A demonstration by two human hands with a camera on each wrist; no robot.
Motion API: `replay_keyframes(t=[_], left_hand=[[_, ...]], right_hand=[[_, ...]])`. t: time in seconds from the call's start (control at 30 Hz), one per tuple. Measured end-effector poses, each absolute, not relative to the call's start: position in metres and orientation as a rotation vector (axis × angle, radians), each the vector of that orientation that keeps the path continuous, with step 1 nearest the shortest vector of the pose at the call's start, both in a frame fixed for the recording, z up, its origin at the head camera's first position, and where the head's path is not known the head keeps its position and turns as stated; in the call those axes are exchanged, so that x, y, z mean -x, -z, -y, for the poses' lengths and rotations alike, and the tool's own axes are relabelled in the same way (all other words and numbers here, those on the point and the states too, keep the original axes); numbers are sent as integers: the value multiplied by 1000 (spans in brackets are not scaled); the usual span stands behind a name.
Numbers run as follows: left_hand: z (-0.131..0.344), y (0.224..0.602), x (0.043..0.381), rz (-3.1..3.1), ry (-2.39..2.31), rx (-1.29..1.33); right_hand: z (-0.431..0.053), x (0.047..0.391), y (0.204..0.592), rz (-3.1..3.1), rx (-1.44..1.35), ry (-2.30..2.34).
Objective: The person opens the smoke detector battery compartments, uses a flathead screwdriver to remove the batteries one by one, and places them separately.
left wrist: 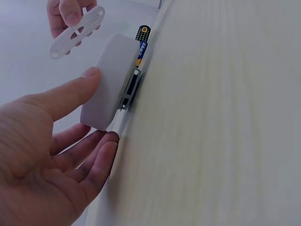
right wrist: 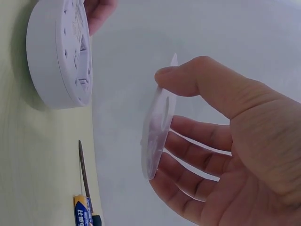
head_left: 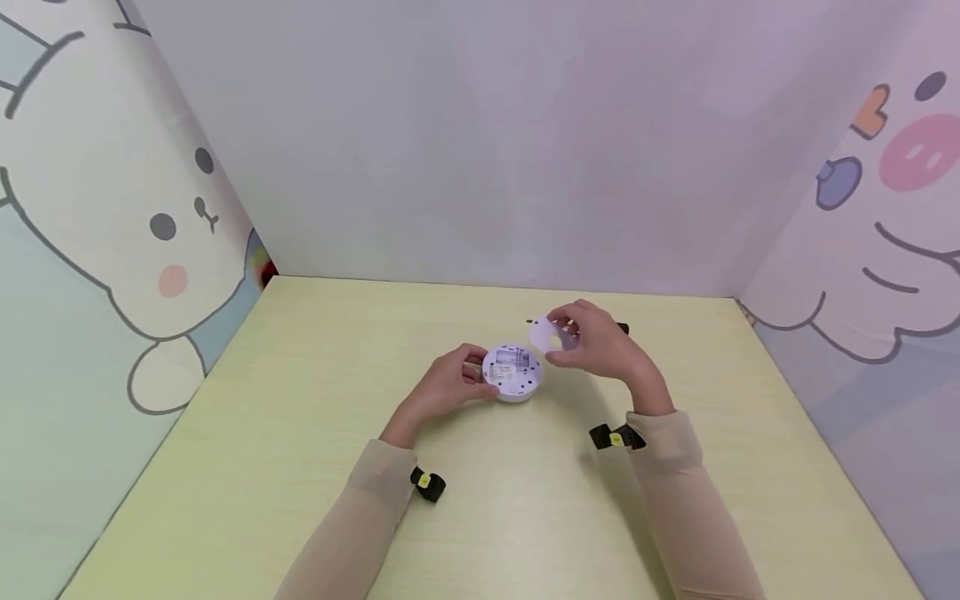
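A round white device [head_left: 512, 375], like a smoke alarm, has its face with slots and a battery recess turned up. My left hand [head_left: 450, 382] grips its left edge, thumb on the near side and fingers round the far side. In the left wrist view, the device [left wrist: 110, 80] shows its smooth side wall between thumb and fingertips. My right hand [head_left: 592, 340] holds a thin white round plate [head_left: 542, 335] with a hole in it, pinched at its edges by thumb and fingers. The plate [right wrist: 157, 127] is tilted, raised off the table and apart from the device.
Behind the device lie a blue and yellow battery [right wrist: 83, 210] and a screwdriver [right wrist: 84, 167] with a thin dark shaft. A grey-framed dark piece [left wrist: 131, 89] shows beside the device; its kind is unclear. Cartoon-printed sheets [head_left: 172, 217] flank the pale wooden table [head_left: 315, 400].
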State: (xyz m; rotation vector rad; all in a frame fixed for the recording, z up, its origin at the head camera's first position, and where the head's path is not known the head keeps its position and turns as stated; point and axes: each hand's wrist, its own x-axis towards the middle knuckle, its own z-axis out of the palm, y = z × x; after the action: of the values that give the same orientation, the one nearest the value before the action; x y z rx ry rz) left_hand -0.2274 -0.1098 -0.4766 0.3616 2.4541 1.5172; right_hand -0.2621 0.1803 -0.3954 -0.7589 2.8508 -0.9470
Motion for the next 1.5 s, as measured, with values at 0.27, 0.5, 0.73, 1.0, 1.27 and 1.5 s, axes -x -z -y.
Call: replay_keyframes(t=[0.27, 0.5, 0.73, 1.0, 1.27, 1.5], left_hand=[[112, 474, 227, -2466, -1509, -347], [113, 472, 228, -2482, -1488, -320], [117, 471, 228, -2499, -1495, -331], [117, 473, 228, -2522, -1489, -361], [115, 476, 231, -2584, -1460, -387], [114, 477, 231, -2624, -1425, -405]], right_hand=[[-181, 260, 393, -2837, 776, 974], [-186, 262, 394, -2855, 749, 963], [-188, 261, 393, -2851, 730, 974], [-188, 261, 394, -2850, 737, 982], [-190, 260, 392, -2849, 718, 997], [-191, 260, 394, -2848, 714, 996]])
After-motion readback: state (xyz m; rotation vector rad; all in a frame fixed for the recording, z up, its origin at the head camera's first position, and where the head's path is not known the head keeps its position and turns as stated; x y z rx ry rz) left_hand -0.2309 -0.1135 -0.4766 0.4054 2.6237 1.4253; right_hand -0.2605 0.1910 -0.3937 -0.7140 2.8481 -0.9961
